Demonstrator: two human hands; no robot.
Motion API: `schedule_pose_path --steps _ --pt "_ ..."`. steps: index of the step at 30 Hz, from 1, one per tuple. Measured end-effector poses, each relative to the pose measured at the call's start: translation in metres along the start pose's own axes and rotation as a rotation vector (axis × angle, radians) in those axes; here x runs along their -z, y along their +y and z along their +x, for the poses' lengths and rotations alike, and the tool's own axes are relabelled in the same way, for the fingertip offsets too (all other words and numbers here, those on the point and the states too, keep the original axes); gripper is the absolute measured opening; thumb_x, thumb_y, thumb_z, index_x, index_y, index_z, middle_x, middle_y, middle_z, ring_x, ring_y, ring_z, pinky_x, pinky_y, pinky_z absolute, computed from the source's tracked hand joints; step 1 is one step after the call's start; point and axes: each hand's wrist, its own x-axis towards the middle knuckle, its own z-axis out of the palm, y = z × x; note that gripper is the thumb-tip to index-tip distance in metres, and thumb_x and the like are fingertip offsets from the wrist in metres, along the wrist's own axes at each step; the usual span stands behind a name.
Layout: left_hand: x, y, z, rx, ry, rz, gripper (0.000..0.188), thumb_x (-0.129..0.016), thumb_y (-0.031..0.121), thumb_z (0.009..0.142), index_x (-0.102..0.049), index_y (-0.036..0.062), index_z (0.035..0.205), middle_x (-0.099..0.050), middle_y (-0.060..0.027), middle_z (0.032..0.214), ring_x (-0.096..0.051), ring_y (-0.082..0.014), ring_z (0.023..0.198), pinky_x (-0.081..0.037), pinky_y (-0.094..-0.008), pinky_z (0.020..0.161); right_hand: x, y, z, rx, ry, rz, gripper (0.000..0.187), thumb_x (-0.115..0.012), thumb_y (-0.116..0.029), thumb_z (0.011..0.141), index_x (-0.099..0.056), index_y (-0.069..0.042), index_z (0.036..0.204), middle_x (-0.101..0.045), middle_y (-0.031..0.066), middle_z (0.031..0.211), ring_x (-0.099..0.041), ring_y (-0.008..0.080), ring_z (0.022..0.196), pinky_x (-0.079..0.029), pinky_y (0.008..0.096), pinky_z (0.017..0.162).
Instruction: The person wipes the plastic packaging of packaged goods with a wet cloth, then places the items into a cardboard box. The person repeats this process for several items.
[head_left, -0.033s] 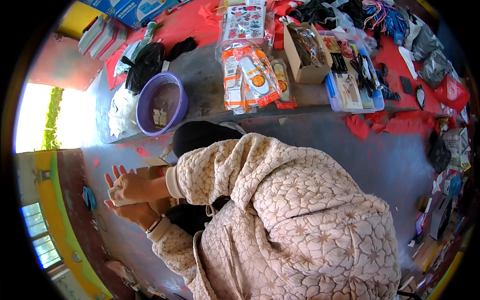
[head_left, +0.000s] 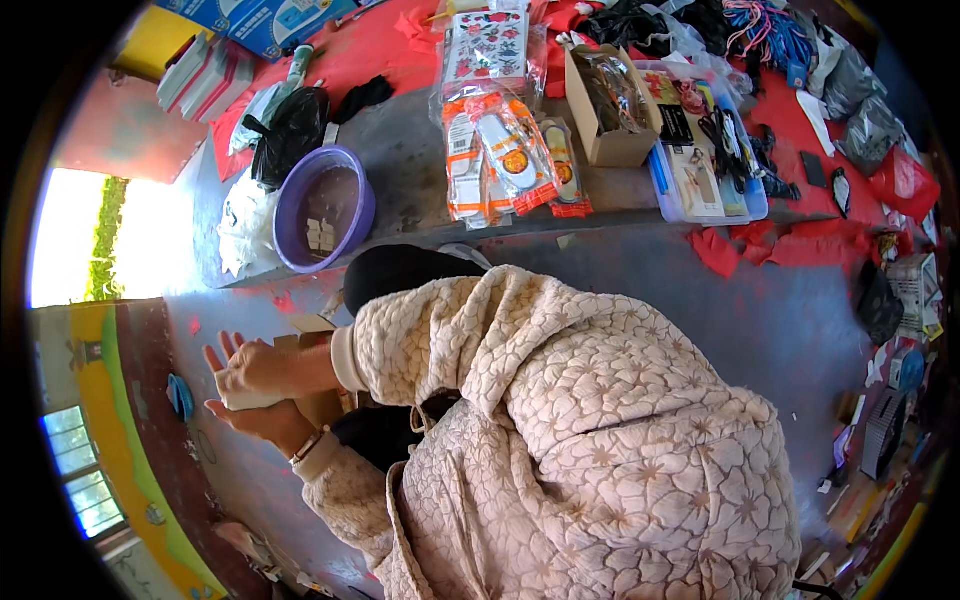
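Head camera gives me two bare hands at the left of the picture, one laid over the other. I see the right hand (head_left: 262, 372) on top, its fingers curled down and clamped on a small off-white piece (head_left: 250, 401). Only a strip of that piece shows to me, along the lower edge of the right hand: it sits under the curled fingers and against the palm side of the left hand (head_left: 272, 423), sandwiched between the two. I cannot make out its full outline, since the knuckles cover much of it.

The left hand lies underneath with its palm turned toward the piece. I read its fingers as stretched out and apart, their tips reaching past the right hand, with the thumb off to the side, just beside the exposed end of the piece. A bracelet (head_left: 308, 446) circles its wrist.

Just beside the hands, toward the person's body, I have a brown carton (head_left: 318, 408), partly hidden by the right forearm. Beyond them, a purple basin (head_left: 367, 205) stands on a grey ledge (head_left: 410, 130), with several pale blocks (head_left: 320, 235) inside. Farther along the ledge I find orange-and-white packets (head_left: 515, 150), an open cardboard box (head_left: 625, 150) and a clear plastic tray (head_left: 690, 215).
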Motion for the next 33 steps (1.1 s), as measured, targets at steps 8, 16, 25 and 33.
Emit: schedule_pose_path --steps 8,16,25,33 --pt "0.078 0.03 -0.007 0.158 0.234 0.046 0.051 -0.043 0.028 0.092 -0.036 -0.002 0.132 -0.037 -0.0181 0.137 -0.037 -0.0288 0.125 -0.029 -0.0444 0.104 0.153 0.03 -0.062 -0.44 0.35 0.693 0.037 -0.061 -0.043 0.08 -0.063 -0.006 0.079 -0.061 0.0043 0.067 -0.059 0.0147 0.055 -0.048 0.0305 0.051" --pt "0.129 0.024 -0.001 0.343 0.28 -0.015 0.046 -0.043 0.017 0.091 -0.036 -0.0054 0.131 -0.036 -0.0199 0.137 -0.037 -0.0291 0.125 -0.032 -0.0414 0.104 0.268 0.083 -0.324 -0.932 0.818 0.389 0.021 -0.055 -0.007 0.081 -0.061 0.001 0.1 -0.064 0.0106 0.077 -0.062 0.0166 0.06 -0.049 0.0319 0.048" --pt "0.176 -0.032 0.028 0.487 0.094 0.006 0.039 -0.044 0.012 0.091 -0.041 -0.0044 0.126 -0.05 -0.0172 0.125 -0.05 -0.027 0.113 -0.042 -0.0374 0.096 0.285 0.112 -0.333 -1.347 0.81 -0.887 0.041 -0.068 -0.041 0.07 -0.064 -0.001 0.066 -0.064 0.0161 0.067 -0.062 0.0243 0.061 -0.049 0.0377 0.062" --pt "0.187 -0.029 0.029 0.49 0.293 0.107 0.029 -0.046 0.01 0.091 -0.05 -0.0028 0.117 -0.054 -0.0159 0.12 -0.052 -0.0259 0.112 -0.046 -0.0359 0.093 0.282 0.154 -0.279 -1.446 0.618 -0.854 0.05 -0.071 -0.041 0.064 -0.063 -0.003 0.096 -0.064 0.0193 0.098 -0.061 0.0337 0.093 -0.047 0.0423 0.08"
